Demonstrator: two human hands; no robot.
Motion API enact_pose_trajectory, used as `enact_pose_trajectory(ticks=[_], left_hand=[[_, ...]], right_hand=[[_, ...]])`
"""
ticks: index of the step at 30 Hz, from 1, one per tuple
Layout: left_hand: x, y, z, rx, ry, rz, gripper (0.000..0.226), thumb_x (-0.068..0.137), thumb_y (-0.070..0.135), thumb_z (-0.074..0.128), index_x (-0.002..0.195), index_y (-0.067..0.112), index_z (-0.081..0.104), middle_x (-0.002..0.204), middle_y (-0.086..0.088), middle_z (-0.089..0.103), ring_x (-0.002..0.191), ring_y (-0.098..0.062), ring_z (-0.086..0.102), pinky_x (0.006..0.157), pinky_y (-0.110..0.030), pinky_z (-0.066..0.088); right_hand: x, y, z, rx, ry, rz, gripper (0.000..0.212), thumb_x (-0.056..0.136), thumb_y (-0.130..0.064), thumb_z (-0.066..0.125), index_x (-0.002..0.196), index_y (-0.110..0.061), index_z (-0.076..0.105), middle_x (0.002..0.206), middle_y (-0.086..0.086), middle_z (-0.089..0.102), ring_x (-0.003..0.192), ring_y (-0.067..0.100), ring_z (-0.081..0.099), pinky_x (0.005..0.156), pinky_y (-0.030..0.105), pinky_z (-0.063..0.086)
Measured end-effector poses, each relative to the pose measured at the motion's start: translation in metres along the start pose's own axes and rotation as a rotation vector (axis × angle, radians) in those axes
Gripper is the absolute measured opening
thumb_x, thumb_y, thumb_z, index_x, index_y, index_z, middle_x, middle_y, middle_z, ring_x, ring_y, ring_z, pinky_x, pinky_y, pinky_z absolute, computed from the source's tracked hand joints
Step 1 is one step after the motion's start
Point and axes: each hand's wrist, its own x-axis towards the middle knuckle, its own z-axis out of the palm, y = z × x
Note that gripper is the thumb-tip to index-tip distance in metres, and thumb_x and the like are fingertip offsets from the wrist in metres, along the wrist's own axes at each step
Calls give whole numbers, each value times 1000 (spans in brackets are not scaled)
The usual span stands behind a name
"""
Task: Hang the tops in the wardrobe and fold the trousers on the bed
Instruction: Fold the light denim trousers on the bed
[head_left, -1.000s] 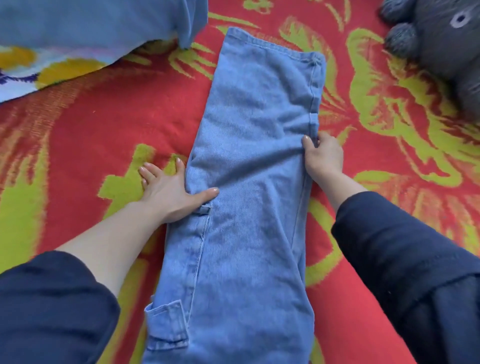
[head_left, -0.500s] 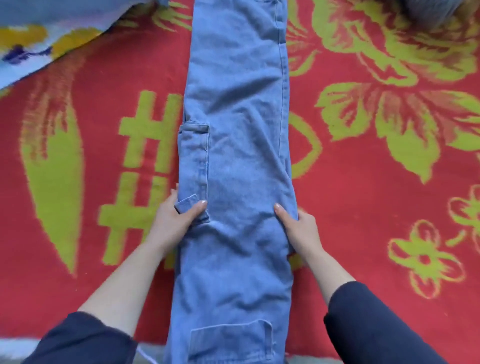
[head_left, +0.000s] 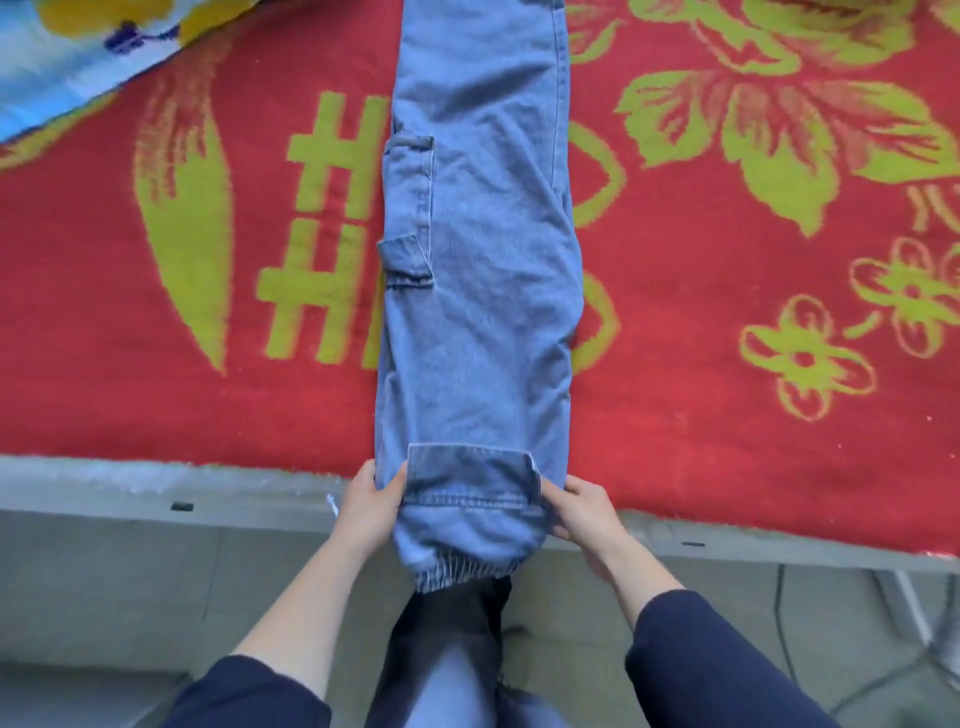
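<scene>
We look straight down on a pair of blue denim trousers (head_left: 478, 312) laid lengthwise on a bed. They are folded leg on leg into one long strip that runs from 12 o'clock, where it leaves the picture, down to 6 o'clock. The gathered elastic cuff (head_left: 462, 574) hangs just past the grey edge of the bed (head_left: 156, 488).

The left hand (head_left: 371, 506), at about 7 o'clock, grips the left edge of the strip near the cuff. Its thumb lies on top of the denim and its fingers are curled underneath. The right hand (head_left: 584, 512), at about 5 o'clock, grips the right edge at the same height. Its thumb is on top and its fingers are wrapped round the fabric. Between the two hands lies a flap pocket (head_left: 470, 475). A second, narrow pocket (head_left: 410, 208) sits on the strip's left side, toward 10 o'clock from the middle of the picture.

Under the trousers we see a red blanket (head_left: 727, 364) with yellow-green flowers. A pale blue and yellow cloth (head_left: 62, 57) lies in the corner at 10 o'clock. Both forearms are bare below dark navy sleeves (head_left: 701, 670). Grey floor tiles (head_left: 104, 587) show below the bed edge.
</scene>
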Motion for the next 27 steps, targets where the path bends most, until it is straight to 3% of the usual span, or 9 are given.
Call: enact_pose_trajectory(ticks=[4,7,13,16,18,21,23,25,27], left_hand=[[-32,-1,11,-75,35,52,25,95,33,55,101,10,63,97,-9,70,85,-24,66,78,-42,55],[-66,-2,9,-14,-17,28,25,95,33,55,98,10,63,94,-12,69,80,-23,62,74,-38,50],[-154,-35,1,91,-316,-216,28,90,29,64,101,4,67,91,-14,73,69,-22,67,53,-25,51],[-178,-42,0,111,-371,-277,26,85,15,68,103,-3,67,94,-21,72,75,-29,67,68,-35,55],[-181,-27,-2,73,-338,-228,24,84,1,61,108,-1,63,97,-19,71,80,-30,67,75,-41,55],[-175,18,-7,-87,-293,-108,39,84,-7,52,114,17,51,104,-11,68,89,-29,68,72,-39,57],[-167,53,-15,-203,-270,-106,30,90,2,54,106,27,51,99,-7,68,76,-23,68,56,-29,56],[-150,89,-27,-332,-279,-150,10,94,14,53,100,15,61,86,-12,69,59,-21,66,47,-26,52],[-121,121,-34,-440,-243,-159,20,95,18,50,86,6,64,64,-8,68,48,-17,64,45,-25,53]], right_hand=[[-29,13,-9,-33,56,-122,31,93,-37,58,97,-10,71,97,6,74,89,21,67,80,41,54],[-64,21,-23,-146,94,-187,38,97,-33,51,86,1,62,86,8,67,77,18,56,69,33,44],[-149,76,-48,-107,-48,83,29,94,-31,58,72,-12,59,69,3,64,55,14,55,53,23,40],[-172,88,-58,-171,-60,148,18,90,-24,61,82,-8,55,70,8,60,53,17,51,50,23,36],[-174,73,-64,-182,-19,119,8,88,-15,58,92,-10,54,78,12,62,58,20,52,53,26,38],[-167,23,-70,-75,34,36,40,83,-9,50,118,-28,54,84,7,67,65,19,52,57,27,42],[-166,-20,-71,37,2,-21,37,83,-6,44,112,-16,64,70,2,60,54,13,47,50,22,42],[-160,-66,-72,181,-24,-50,24,86,-8,37,91,-8,60,54,1,51,39,11,44,44,19,43],[-141,-106,-73,293,-32,-88,27,87,-9,29,87,-7,57,57,6,64,45,16,60,52,26,53]])
